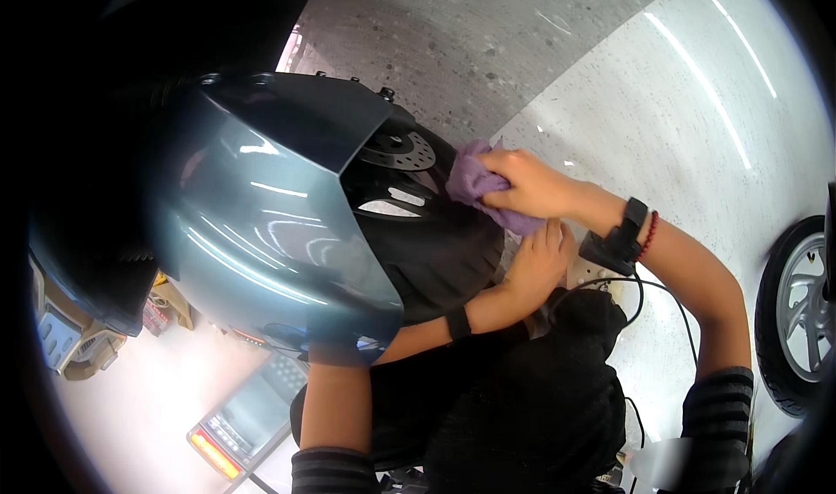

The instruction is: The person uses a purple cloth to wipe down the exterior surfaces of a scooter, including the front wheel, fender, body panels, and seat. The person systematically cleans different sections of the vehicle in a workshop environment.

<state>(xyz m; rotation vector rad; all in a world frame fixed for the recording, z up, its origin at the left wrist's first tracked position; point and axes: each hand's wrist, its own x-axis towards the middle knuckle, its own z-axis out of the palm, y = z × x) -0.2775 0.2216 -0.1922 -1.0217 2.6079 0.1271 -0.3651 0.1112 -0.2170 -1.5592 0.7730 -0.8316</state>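
A bunched purple cloth [480,180] is gripped in my right hand [532,184] and lies against the tread of a black tyre [444,259]. My left hand [539,252] reaches under the fender to the near side of the tyre, fingers extended just below the cloth; its palm side is hidden. A glossy blue-grey fender [274,200] arches over the wheel and covers part of my left forearm. Inside the wheel a drilled brake disc [415,153] shows beside the dark rim.
Another wheel with silver spokes [800,311] stands at the right edge. A black cable [673,291] runs from the device on my right wrist. At lower left are a grey case-like object [248,402] with an orange label and a beige plastic item [75,340]. Speckled floor [418,30] extends beyond.
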